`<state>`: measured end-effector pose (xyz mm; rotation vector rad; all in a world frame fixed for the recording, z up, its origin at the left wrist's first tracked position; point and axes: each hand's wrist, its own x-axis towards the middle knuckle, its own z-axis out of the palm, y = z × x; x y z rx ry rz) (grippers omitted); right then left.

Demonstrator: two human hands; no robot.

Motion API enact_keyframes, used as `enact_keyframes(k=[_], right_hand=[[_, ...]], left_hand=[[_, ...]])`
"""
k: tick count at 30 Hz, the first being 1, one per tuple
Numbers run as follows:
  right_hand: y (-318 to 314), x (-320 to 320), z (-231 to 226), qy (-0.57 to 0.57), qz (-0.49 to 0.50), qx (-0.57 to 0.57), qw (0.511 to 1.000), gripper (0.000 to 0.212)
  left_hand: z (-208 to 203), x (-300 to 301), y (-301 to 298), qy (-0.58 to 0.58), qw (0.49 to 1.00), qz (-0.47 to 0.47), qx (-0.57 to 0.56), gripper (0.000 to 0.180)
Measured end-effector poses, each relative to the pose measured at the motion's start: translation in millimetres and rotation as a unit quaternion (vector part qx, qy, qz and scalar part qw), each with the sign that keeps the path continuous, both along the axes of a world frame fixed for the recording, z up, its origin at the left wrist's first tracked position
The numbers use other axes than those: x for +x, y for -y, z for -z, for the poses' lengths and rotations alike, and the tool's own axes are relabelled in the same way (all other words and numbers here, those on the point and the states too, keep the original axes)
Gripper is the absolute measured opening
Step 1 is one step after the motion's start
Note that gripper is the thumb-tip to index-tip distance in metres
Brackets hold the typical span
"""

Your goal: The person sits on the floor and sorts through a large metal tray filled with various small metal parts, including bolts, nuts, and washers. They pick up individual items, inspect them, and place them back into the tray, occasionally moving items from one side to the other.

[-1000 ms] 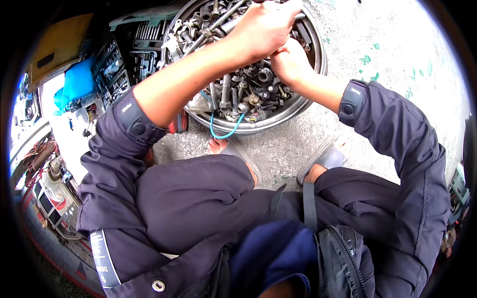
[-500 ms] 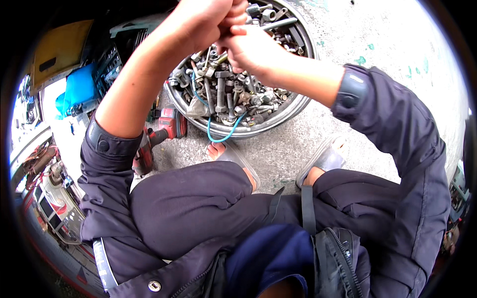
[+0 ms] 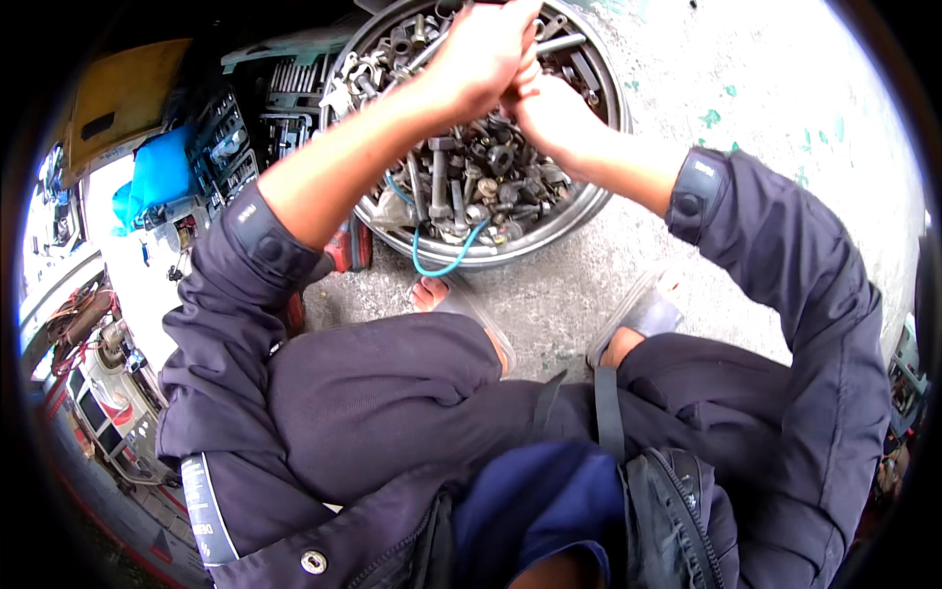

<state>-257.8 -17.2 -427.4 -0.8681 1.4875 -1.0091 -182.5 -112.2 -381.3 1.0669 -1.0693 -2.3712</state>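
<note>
My left hand (image 3: 496, 54) and my right hand (image 3: 551, 113) meet above the far right part of a round metal basin (image 3: 510, 257). Both have their fingers curled closed, one against the other. Whatever they grip is hidden by the fingers. Beneath them the basin is heaped with loose bolts, nuts and other metal fasteners. A large hex bolt (image 3: 441, 185) lies in the near part of the heap. From the near rim hangs a loop of blue cord (image 3: 442, 273).
A red and black power tool (image 3: 350, 245) lies left of the basin, partly behind my left sleeve. Farther left are open tool cases (image 3: 221, 137), a bright blue cloth or bag (image 3: 162, 177) and a yellow-brown panel (image 3: 128, 93). My sandalled feet rest on the concrete floor (image 3: 549, 304).
My left hand has shifted right and slightly down across the basin, uncovering its far left side. The right hand has moved a little right and nearer. Both remain closed and together.
</note>
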Motion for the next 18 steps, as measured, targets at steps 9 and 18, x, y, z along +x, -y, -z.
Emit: enact_keyframes(k=[9, 18], right_hand=[[15.9, 26.9, -41.0, 0.234, 0.072, 0.029, 0.969, 0.025], [35.9, -15.4, -94.5, -0.186, -0.15, 0.003, 0.971, 0.03]], left_hand=[[-53.2, -7.8, 17.8, 0.137, 0.956, 0.14, -0.22, 0.046], [-89.5, -4.7, 26.5, 0.041, 0.994, -0.036, -0.094, 0.05]])
